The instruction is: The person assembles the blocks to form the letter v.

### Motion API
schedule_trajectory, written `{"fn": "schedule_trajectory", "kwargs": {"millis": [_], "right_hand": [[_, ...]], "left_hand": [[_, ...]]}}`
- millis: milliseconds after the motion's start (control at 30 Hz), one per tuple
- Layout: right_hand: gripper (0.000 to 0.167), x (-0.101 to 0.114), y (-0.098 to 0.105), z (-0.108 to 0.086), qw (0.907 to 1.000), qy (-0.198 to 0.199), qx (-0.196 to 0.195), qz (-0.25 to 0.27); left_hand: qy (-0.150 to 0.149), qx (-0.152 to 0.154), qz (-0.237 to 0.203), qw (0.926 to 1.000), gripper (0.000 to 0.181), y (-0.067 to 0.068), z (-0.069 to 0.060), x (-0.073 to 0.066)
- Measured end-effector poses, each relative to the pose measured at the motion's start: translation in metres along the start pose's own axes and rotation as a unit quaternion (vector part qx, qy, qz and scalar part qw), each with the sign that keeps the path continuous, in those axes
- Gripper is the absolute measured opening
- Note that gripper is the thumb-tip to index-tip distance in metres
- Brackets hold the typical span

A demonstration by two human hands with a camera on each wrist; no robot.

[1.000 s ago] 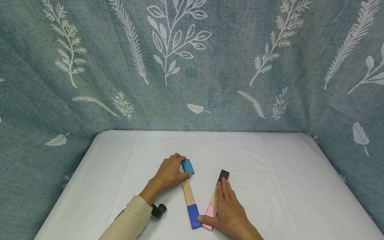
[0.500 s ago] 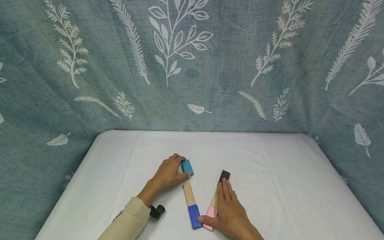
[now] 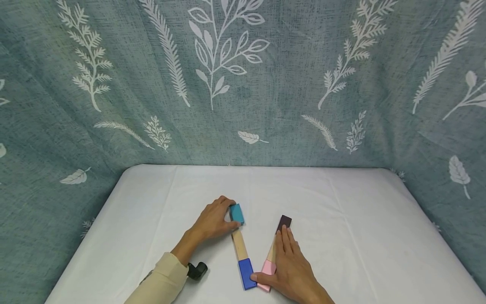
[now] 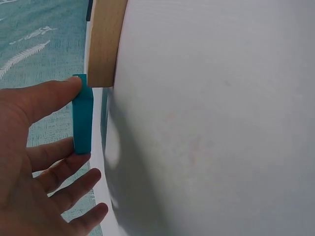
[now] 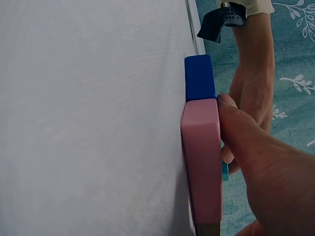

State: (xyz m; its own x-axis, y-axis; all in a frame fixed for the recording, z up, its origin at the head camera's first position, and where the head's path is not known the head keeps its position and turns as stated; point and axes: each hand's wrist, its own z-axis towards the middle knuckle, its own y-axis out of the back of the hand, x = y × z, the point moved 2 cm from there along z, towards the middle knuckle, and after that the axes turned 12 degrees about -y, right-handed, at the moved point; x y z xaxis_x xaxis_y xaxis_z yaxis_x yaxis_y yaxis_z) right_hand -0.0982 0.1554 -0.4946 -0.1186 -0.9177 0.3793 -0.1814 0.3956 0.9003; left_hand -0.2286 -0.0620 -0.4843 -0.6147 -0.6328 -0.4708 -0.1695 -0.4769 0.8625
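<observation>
My left hand [image 3: 216,217] pinches a teal wooden block [image 3: 237,214] between the thumb at its near end and a finger at its far end. Just below it lies a plain wood block [image 3: 239,245]; in the left wrist view, the teal block [image 4: 82,118] meets or nearly meets its end. A blue block [image 3: 247,273] continues that slanting row. My right hand [image 3: 290,266] rests, fingers straight, along a second row: a dark brown block [image 3: 283,222], a partly covered plain wood one and a pink block [image 3: 268,270]. Its thumb touches the blue block near the pink one.
The blocks lie on a white cloth-covered table [image 3: 360,236]. Behind it hangs a green-blue curtain [image 3: 288,84] with white leaf prints. A black wrist-worn camera [image 3: 197,271] sticks out below the left sleeve [image 3: 163,276].
The left hand has brought the teal block slightly nearer, down toward the plain wood block, narrowing the gap between them. The right hand and its row have stayed in place.
</observation>
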Motion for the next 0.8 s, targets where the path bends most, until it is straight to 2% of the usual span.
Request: {"fn": "schedule_trajectory", "kwargs": {"millis": [600,800], "right_hand": [[0.141,-0.0006,-0.0006,-0.0004,1.0,0.002,-0.007,-0.003],[0.141,-0.0003,0.0001,-0.0009,1.0,0.0,-0.007,-0.002]], "left_hand": [[0.003,0.005,-0.01,0.9999,0.058,-0.0022,-0.0074,-0.002],[-0.005,0.005,-0.017,0.9998,0.057,-0.0019,-0.0093,-0.0036]]}}
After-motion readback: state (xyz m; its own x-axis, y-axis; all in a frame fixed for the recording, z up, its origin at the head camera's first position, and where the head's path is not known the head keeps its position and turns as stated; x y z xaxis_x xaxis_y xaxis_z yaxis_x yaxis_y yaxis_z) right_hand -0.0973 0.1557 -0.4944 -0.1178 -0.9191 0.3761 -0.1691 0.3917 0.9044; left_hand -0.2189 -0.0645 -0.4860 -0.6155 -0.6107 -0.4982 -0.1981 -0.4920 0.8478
